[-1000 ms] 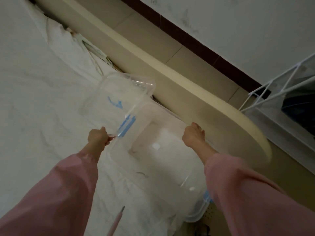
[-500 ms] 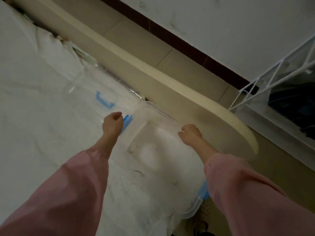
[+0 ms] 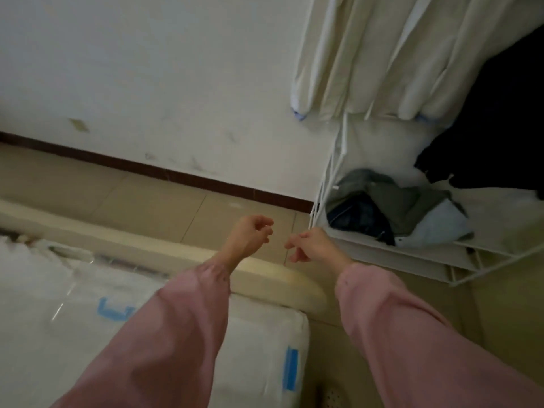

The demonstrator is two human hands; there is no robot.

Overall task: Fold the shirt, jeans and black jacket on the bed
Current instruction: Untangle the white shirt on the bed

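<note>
My left hand [image 3: 250, 235] and my right hand [image 3: 312, 245] reach forward over the bed's cream footboard [image 3: 265, 269], both empty with loosely curled fingers. To the right, a white wire rack [image 3: 412, 251] holds a heap of clothes: a dark denim-looking garment [image 3: 359, 219], a grey-green one [image 3: 397, 198] and a pale blue one [image 3: 438, 225]. A black garment [image 3: 500, 122] hangs over the rack at the upper right. My right hand is just left of the rack's edge, not touching it.
A clear plastic storage box with blue clips [image 3: 265, 348] lies on the white bed [image 3: 29, 290] at the lower left. Cream cloth [image 3: 368, 54] hangs from above the rack. Tan floor tiles [image 3: 147, 201] and a white wall lie beyond the footboard.
Both hands let go of the clear box and lid on the bed. My view swung right, and my hands moved toward the clothes rack.
</note>
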